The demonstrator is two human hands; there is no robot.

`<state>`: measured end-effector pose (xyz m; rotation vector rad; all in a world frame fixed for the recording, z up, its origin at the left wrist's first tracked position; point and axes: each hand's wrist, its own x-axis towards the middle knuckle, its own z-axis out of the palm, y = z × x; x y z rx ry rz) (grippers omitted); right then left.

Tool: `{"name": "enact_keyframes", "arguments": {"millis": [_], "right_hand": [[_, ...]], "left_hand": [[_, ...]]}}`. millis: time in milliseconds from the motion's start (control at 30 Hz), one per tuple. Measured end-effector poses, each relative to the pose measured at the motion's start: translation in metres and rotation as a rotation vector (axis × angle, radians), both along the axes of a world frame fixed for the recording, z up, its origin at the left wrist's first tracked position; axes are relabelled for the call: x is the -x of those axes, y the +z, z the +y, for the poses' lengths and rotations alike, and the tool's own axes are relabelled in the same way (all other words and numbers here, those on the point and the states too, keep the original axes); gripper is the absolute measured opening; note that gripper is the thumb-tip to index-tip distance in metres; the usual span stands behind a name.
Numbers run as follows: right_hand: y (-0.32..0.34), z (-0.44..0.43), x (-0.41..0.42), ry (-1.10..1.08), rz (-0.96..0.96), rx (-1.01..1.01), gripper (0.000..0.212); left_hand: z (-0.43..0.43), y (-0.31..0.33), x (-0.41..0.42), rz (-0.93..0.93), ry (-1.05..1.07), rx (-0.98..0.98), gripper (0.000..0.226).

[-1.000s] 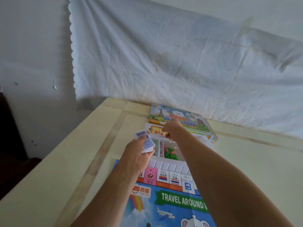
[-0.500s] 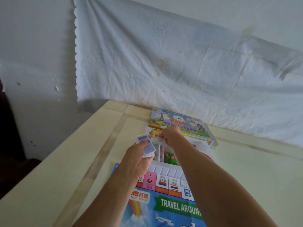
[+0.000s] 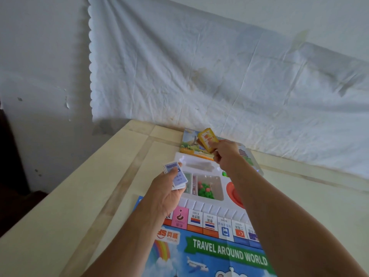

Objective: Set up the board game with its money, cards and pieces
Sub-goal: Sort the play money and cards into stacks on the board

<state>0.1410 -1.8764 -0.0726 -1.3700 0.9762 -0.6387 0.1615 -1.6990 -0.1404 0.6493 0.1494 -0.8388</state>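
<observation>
Head view (the only one).

- Right hand [image 3: 225,154]: fingers and thumb curled round a yellow deck [image 3: 207,139], pinching its lower end. The deck is tilted and in the air, above the far edge of the white tray [image 3: 180,157] and in front of the box lid [image 3: 186,145].
- Left hand [image 3: 167,194]: grips a blue deck [image 3: 175,174], thumb across its face and fingers under it. It hovers over the tray's near left corner, touching nothing below.
- The long tray slot just under the right hand looks bare. A compartment nearer the person holds green and red pieces [image 3: 205,189]. A red dish [image 3: 232,191] is partly hidden behind the right forearm.
- The board [image 3: 219,254] lies open on the table [image 3: 79,196], its far edge under the tray's near rim.

Judgement: the step in hand is bringing the yellow deck over to the board.
- The pinch catches one end only, so loose cards could fan or slip. Tighten it across both long edges before travelling.
- Draw the arm back high enough that the forearm clears the tray and does not jog the pieces.
- Set the deck down flat and square, face hidden, well apart from where the blue deck goes, so the two kinds do not mix.
- Whether the board has printed card spaces I cannot tell (the arms cover its middle).
</observation>
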Motion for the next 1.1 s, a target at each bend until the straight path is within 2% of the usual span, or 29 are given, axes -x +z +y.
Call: {"name": "enact_keyframes", "arguments": {"millis": [167, 267, 467, 533, 600, 667, 733, 767, 833, 933, 1000, 1100], "right_hand": [[-0.012, 0.036, 0.02, 0.179, 0.047, -0.228, 0.011], [-0.014, 0.078, 0.047, 0.249, 0.004, -0.295, 0.008], [0.02, 0.127, 0.111, 0.315, -0.131, -0.157, 0.007], [0.034, 0.141, 0.143, 0.346, -0.152, -0.105, 0.01], [0.042, 0.157, 0.176, 0.36, -0.175, -0.014, 0.008], [0.04, 0.171, 0.212, 0.326, -0.153, 0.204, 0.009], [0.027, 0.188, 0.248, 0.27, -0.002, 0.571, 0.01], [0.017, 0.197, 0.262, 0.275, 0.106, 0.722, 0.01], [-0.007, 0.223, 0.287, 0.355, 0.373, 0.896, 0.01], [-0.042, 0.257, 0.309, 0.508, 0.722, 1.021, 0.03], [-0.056, 0.265, 0.315, 0.539, 0.761, 1.051, 0.041], [-0.062, 0.266, 0.318, 0.492, 0.676, 1.078, 0.043]], "left_hand": [[0.003, 0.004, 0.004, -0.034, -0.032, 0.009, 0.01], [0.009, 0.018, 0.013, -0.117, -0.04, 0.033, 0.015], [0.027, 0.06, 0.065, -0.25, -0.178, 0.161, 0.033], [0.039, 0.071, 0.093, -0.348, -0.216, 0.171, 0.038], [0.057, 0.076, 0.118, -0.462, -0.279, 0.137, 0.04], [0.084, 0.075, 0.141, -0.584, -0.346, 0.046, 0.042], [0.11, 0.061, 0.159, -0.687, -0.327, -0.072, 0.05], [0.121, 0.055, 0.165, -0.728, -0.271, -0.138, 0.046], [0.139, 0.04, 0.183, -0.753, -0.186, -0.282, 0.033], [0.154, 0.016, 0.219, -0.772, -0.273, -0.498, 0.024], [0.158, 0.006, 0.236, -0.821, -0.289, -0.602, 0.026], [0.156, 0.011, 0.245, -0.82, -0.232, -0.585, 0.028]]}}
